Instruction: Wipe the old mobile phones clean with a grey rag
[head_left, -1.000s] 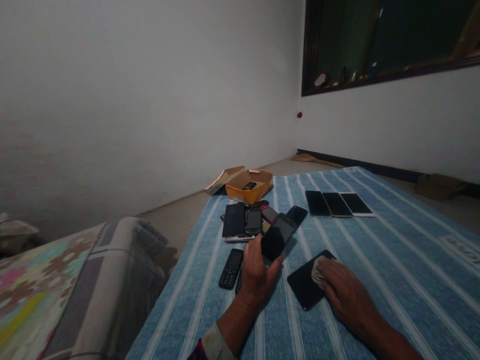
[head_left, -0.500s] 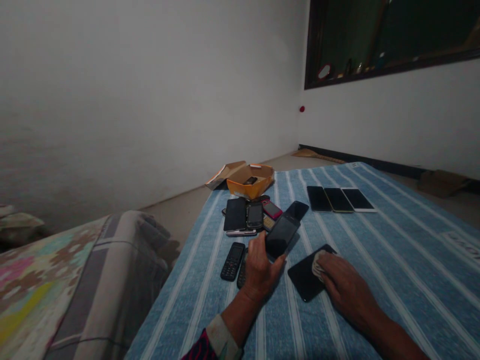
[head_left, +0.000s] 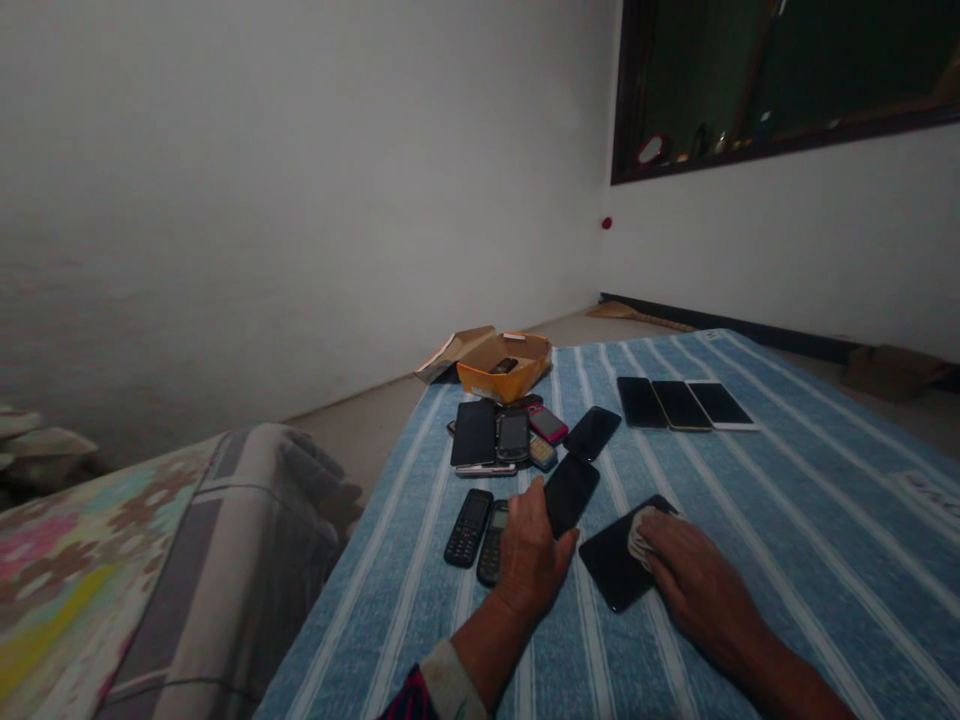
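Pressing a white cloth [head_left: 641, 535] onto a black smartphone [head_left: 615, 565], the flat right hand [head_left: 701, 580] holds it down; the curled left hand [head_left: 531, 552] grips a second black smartphone [head_left: 570, 493]. Three slim smartphones [head_left: 681, 404] lie lined up, apart from a mixed phone heap [head_left: 499, 440].

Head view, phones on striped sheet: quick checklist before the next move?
Left hand on black phone: ok, gripping its lower end.
Right hand on cloth: ok, pressing it down.
Cloth on second phone: ok, touching its face.
Three phones in a row: ok, side by side.
Black phone's screen clean: cannot tell.
Light: not ok, room is dim.
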